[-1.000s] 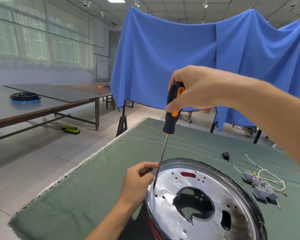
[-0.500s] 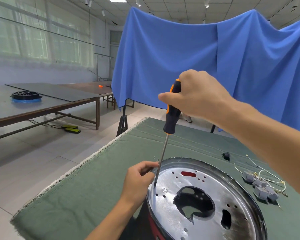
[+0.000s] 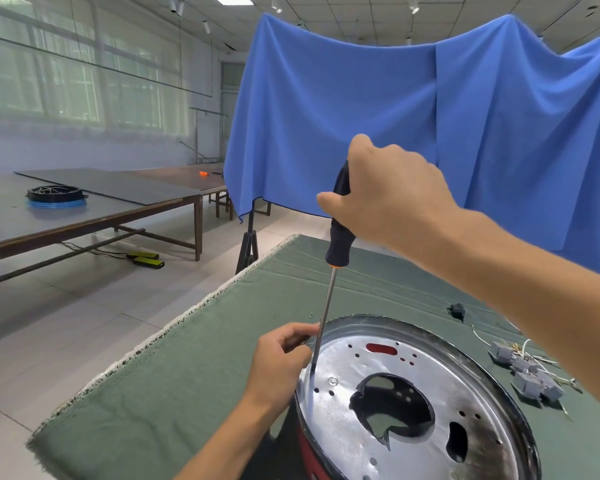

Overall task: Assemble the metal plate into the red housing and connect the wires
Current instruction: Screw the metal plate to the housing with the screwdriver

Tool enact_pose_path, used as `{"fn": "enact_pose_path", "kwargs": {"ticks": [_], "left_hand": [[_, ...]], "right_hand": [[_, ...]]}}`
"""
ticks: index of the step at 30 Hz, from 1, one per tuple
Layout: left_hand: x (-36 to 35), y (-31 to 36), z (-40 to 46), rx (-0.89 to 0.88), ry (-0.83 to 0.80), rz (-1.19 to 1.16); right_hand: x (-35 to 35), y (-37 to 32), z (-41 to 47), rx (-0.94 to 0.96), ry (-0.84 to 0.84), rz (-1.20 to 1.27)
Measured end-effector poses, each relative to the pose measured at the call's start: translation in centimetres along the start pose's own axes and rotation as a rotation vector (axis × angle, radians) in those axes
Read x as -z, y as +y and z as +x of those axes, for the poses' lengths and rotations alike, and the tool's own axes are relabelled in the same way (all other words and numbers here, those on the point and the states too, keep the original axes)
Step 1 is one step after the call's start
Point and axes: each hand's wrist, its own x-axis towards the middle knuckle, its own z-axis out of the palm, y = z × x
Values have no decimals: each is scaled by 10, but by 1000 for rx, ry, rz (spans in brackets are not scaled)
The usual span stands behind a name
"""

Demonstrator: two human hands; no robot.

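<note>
A round shiny metal plate (image 3: 426, 441) with a large central cut-out lies inside the red housing (image 3: 307, 452), whose dark rim rings it. My right hand (image 3: 392, 199) grips the black and orange handle of a screwdriver (image 3: 338, 237) held nearly upright, its tip resting on the plate's left edge. My left hand (image 3: 281, 362) sits at the housing's left rim with its fingers curled around the screwdriver shaft near the tip. Grey connectors with white wires (image 3: 527, 372) lie on the cloth to the right.
The housing stands on a table covered in green cloth (image 3: 187, 393), whose left edge drops to a tiled floor. A small black part (image 3: 457, 310) lies behind the housing. A blue cloth (image 3: 395, 126) hangs behind the table. Long tables stand at the far left.
My right hand has turned around the screwdriver handle, so the orange stripe is now hidden. The left hand and the tip stay at the same spot on the plate.
</note>
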Motion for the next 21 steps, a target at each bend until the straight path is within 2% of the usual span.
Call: {"fn": "enact_pose_path", "kwargs": {"ticks": [3,7,9,11,16,21], "left_hand": [[1,1,0,-9,-25,-35],[3,1,0,30,-76,-35],[7,3,2,91,-216,42],[10,8,5,132,-341,149],[14,20,7,175,-476,287],[15,28,10,210,-567,366]], "right_hand": [[-12,4,-1,6,56,69],[-23,14,-6,-99,-42,537],[-35,16,-7,-150,-29,712],[-45,16,-5,-151,49,748],[-58,11,-2,-61,232,750],[-61,10,6,-41,219,782]]}}
